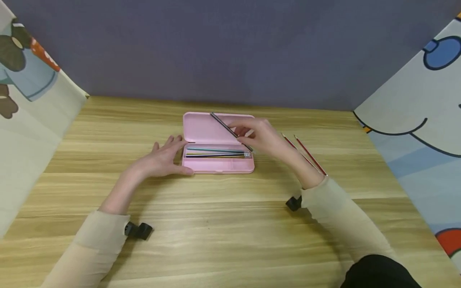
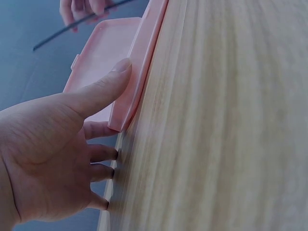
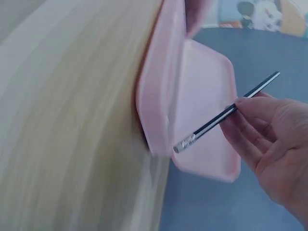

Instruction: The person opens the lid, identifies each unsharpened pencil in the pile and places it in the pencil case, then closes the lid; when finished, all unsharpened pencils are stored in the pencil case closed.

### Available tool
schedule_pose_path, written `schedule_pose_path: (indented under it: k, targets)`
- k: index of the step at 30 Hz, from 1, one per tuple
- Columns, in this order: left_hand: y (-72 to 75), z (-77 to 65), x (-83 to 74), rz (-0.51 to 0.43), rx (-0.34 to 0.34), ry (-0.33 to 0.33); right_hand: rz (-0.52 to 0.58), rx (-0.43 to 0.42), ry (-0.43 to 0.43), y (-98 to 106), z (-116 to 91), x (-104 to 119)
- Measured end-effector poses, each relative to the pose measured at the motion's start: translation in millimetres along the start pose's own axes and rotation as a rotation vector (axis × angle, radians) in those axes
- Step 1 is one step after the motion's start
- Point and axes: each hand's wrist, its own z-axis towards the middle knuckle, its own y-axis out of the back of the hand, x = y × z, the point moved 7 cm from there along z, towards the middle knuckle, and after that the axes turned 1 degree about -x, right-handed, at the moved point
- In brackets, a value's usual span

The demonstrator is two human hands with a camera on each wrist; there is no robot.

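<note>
A pink pencil case (image 1: pixel 205 165) lies on the table with its lid (image 1: pixel 198 128) tipped back. Several pencils (image 1: pixel 216 155) rest lengthwise in its rear compartment. My right hand (image 1: pixel 257 134) pinches a black-and-silver striped pencil (image 3: pixel 219 118) between thumb and fingers, held slantwise over the lid and the case's right end. The pencil's metal band and eraser point down toward the case in the right wrist view. At the case's left end is my left hand (image 1: pixel 163 158), fingers spread, thumb (image 2: pixel 108 86) laid along the front wall and index finger at the corner.
Two red pencils (image 1: pixel 311 155) lie on the wooden table (image 1: pixel 216 224), partly behind my right forearm. A dark grey panel (image 1: pixel 223 52) stands along the table's back edge. Printed panels with cartoon pictures (image 1: pixel 407 100) flank both sides.
</note>
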Motion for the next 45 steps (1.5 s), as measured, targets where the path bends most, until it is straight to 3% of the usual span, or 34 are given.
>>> schedule_pose_path:
  k: [4,10,20,24,29,32,35,38,41,45]
  targets:
    - [-0.8,0.9,-0.5,0.007,-0.003,-0.004,-0.087,0.114,0.054,-29,15,10]
    - [0.8,-0.5,-0.6,0.003,-0.007,0.000,-0.279,0.265,0.066,-61,17,14]
    - [2.8,-5.2,1.5,0.000,-0.005,0.010,-0.300,0.217,0.055,-61,9,10]
    - [2.4,-4.7,-0.1,-0.009,-0.004,0.001,-0.252,0.108,0.057,-39,4,8]
    - [2.2,-4.2,-1.6,-0.010,-0.002,0.000,-0.183,-0.224,0.006,18,1,1]
    - [2.9,-4.3,-1.6,-0.005,-0.004,0.001,-0.132,-0.390,-0.079,45,1,-12]
    - [3.8,-4.4,-1.1,0.000,-0.007,0.002,-0.044,-0.435,-0.214,57,4,-34]
    - [3.8,-4.3,-0.9,0.003,-0.008,0.004,0.157,-0.320,-0.360,49,10,-60]
    - [2.5,-3.7,-0.5,0.005,-0.004,0.008,0.397,-0.094,-0.516,25,14,-80]
    - [1.1,-3.0,0.1,0.010,-0.002,0.013,0.521,0.146,-0.686,-1,11,-91]
